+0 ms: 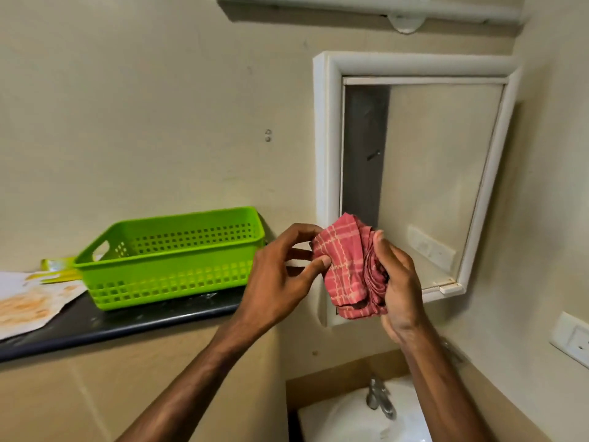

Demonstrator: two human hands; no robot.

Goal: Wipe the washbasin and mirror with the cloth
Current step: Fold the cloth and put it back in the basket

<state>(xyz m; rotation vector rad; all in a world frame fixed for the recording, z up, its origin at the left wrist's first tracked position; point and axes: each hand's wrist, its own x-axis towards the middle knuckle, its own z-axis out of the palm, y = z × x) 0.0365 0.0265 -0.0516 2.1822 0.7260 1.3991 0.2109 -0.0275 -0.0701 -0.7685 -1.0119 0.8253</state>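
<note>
A bunched red checked cloth (349, 266) is held up in front of the lower left corner of the white-framed mirror (427, 173). My right hand (398, 282) grips the cloth's gathered folds from the right. My left hand (280, 272) pinches its left edge between thumb and fingers. Below, at the bottom of the view, the white washbasin (344, 419) shows with its metal tap (379, 398); my right forearm covers part of it.
A green perforated plastic basket (172, 260) stands on a dark shelf (127, 323) at the left, beside stained papers (28, 304). A wall socket (572, 339) sits at the right edge. A white fixture (373, 8) runs above the mirror.
</note>
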